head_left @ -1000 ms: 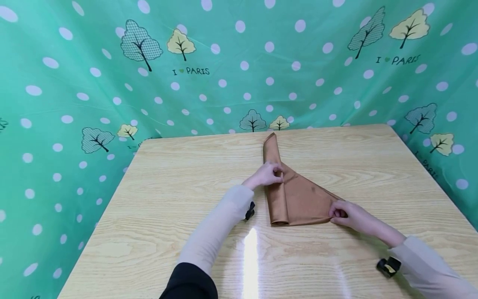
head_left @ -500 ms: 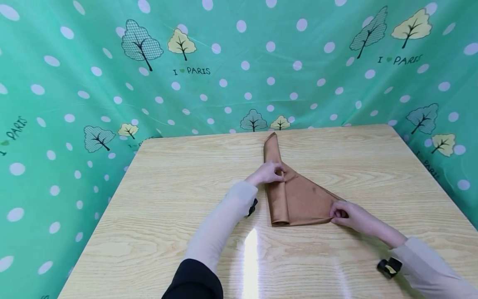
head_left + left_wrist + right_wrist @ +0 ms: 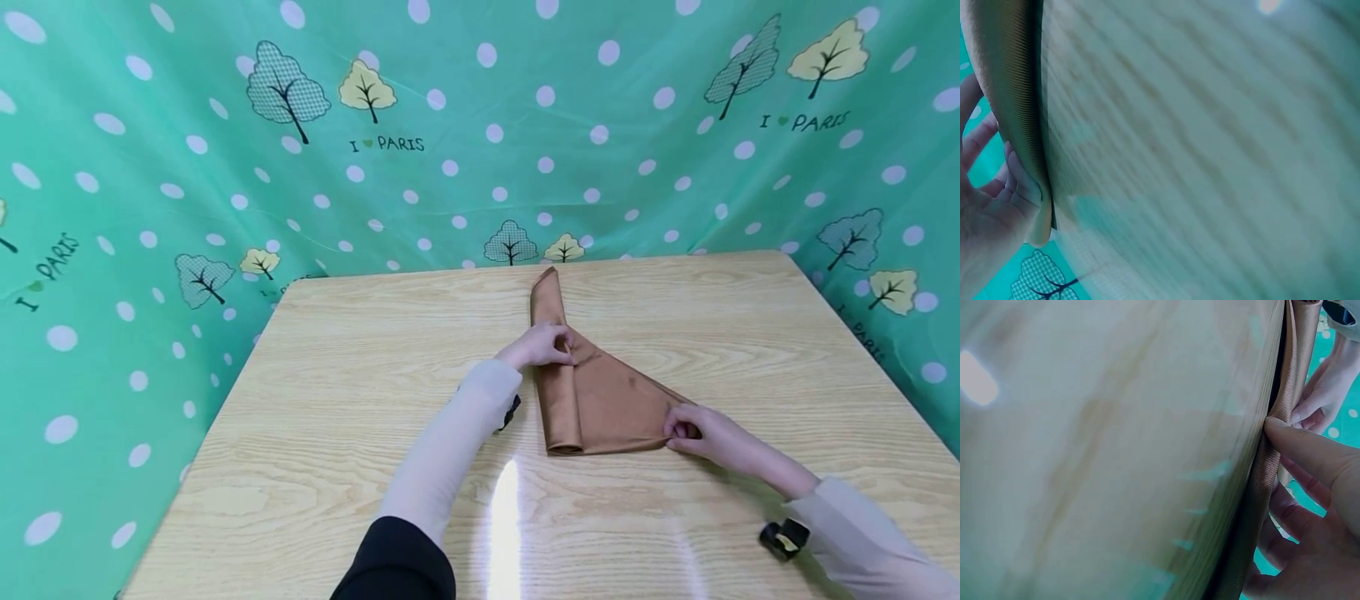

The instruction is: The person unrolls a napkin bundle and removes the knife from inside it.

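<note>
A brown satiny cloth [image 3: 618, 404] lies on the table, its left side turned into a flattened roll [image 3: 558, 408] that runs up to a narrow point at the back. My left hand [image 3: 538, 346] reaches over this roll and pinches its inner edge around mid-length. At the narrower right end, my right hand [image 3: 708, 433] pinches the corner between thumb and curled fingers. From the left wrist, the hand [image 3: 997, 209] shows against the side of the cloth [image 3: 1016, 94]. In the right wrist view, the thumb and fingers of the hand [image 3: 1325, 506] meet at the cloth edge [image 3: 1260, 487].
The wooden table [image 3: 337, 400] fills the lower view, with a bright light reflection in front of the cloth. A green dotted curtain [image 3: 450, 125] hangs behind and at both sides. A small black camera [image 3: 784, 538] sits at the right wrist.
The head view shifts very slightly, and the left forearm swings a little to the right. Both hands keep their places on the cloth, which looks the same.
</note>
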A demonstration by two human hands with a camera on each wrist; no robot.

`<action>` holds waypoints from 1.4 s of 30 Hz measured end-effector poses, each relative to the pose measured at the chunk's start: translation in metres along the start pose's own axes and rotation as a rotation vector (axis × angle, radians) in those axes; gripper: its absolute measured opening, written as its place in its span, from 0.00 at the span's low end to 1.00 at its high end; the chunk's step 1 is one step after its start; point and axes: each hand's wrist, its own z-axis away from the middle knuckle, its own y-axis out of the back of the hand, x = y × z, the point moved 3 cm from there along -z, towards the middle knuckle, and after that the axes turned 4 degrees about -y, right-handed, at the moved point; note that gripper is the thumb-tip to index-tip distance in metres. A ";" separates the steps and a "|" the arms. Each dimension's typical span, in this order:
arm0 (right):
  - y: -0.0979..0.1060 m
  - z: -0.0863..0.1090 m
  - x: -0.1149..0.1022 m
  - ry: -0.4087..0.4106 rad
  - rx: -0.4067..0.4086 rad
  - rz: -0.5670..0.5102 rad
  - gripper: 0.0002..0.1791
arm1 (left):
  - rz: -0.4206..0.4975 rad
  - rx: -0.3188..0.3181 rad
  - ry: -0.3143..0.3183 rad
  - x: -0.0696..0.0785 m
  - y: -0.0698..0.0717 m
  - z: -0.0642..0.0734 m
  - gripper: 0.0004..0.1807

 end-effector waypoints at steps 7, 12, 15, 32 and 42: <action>0.000 0.000 0.000 -0.016 -0.010 -0.004 0.07 | 0.061 -0.023 0.089 0.083 0.063 0.042 0.15; 0.001 0.000 0.000 -0.021 -0.018 -0.002 0.07 | 0.055 -0.001 0.109 0.092 0.068 0.048 0.15; 0.001 -0.001 0.000 -0.019 -0.018 -0.003 0.07 | 0.054 -0.016 0.124 0.089 0.068 0.047 0.15; 0.002 -0.002 -0.001 -0.008 -0.019 0.007 0.08 | 0.219 0.021 0.201 0.082 0.074 0.054 0.12; 0.001 -0.001 0.001 0.014 -0.015 0.020 0.09 | 0.340 0.040 0.283 0.074 0.073 0.059 0.15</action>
